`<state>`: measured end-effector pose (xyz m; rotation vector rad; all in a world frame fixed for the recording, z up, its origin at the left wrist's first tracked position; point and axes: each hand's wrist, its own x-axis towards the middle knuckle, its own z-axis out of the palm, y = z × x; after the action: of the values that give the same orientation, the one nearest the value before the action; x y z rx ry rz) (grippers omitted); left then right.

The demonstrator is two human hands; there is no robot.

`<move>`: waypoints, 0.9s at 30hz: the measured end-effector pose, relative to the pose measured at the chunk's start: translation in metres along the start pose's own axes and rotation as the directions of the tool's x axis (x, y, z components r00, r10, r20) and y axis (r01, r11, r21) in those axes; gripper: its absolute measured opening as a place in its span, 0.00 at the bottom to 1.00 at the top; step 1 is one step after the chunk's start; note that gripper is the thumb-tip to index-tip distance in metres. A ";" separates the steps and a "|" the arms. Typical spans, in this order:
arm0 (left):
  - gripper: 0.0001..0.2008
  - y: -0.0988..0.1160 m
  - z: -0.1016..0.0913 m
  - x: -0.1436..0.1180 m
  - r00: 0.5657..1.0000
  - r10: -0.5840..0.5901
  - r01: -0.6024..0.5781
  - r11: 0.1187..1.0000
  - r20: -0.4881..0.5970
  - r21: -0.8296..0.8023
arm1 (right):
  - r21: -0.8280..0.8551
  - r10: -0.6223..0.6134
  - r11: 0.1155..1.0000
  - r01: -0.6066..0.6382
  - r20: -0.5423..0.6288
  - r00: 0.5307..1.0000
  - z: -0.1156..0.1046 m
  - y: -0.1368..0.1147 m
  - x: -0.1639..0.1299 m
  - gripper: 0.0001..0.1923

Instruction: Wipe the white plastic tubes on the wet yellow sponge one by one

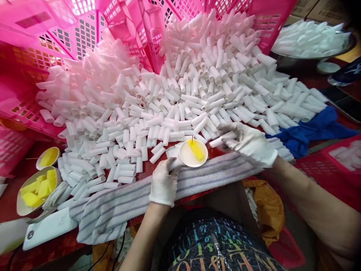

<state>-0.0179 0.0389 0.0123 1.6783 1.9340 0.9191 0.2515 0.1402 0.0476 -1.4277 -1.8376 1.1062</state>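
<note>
My left hand [163, 183], in a white glove, is closed at the front edge of the table. Between its thumb and fingers is a short white tube [176, 164], partly hidden, close beside a small white bowl [186, 156]. That bowl holds a yellow chunk of food [196, 150] with a toothpick stuck in it. To the right of the bowl, my gloved right hand [248, 145] pinches the end of another white tube [221, 139]. A big heap of loose white tubes [158, 122] spreads in front of both hands.
Pink plastic baskets [270, 22] lie tipped behind the heap. A striped towel [104, 210] runs along the table edge, with a blue cloth [313, 130] at right. At left are a dish of yellow chunks [38, 188] and a phone [50, 227]. A heaped basin [311, 39] stands far right.
</note>
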 end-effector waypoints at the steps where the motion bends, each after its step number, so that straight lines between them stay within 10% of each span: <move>1: 0.16 -0.001 0.003 0.002 0.998 -0.042 0.039 0.996 -0.037 -0.077 | 0.156 0.051 0.986 -0.058 0.053 0.997 0.001 -0.005 0.000 0.20; 6: 0.17 -0.002 0.019 0.013 0.987 -0.137 0.109 0.952 -0.080 -0.286 | 0.387 0.243 0.866 -0.316 0.227 0.943 0.023 -0.018 0.015 0.24; 15: 0.15 0.004 0.006 0.022 0.947 -0.263 0.191 0.923 -0.186 -0.335 | 0.178 -0.190 0.968 0.178 0.050 0.981 0.042 0.031 0.015 0.14; 27: 0.19 0.005 0.000 0.016 0.947 -0.293 0.230 0.906 -0.134 -0.356 | 0.034 -0.254 0.967 0.253 0.014 0.967 0.037 0.034 -0.002 0.15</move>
<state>-0.0173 0.0546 0.0179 1.1397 1.9240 1.2488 0.2385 0.1313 0.0001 -1.1284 -1.9422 1.0170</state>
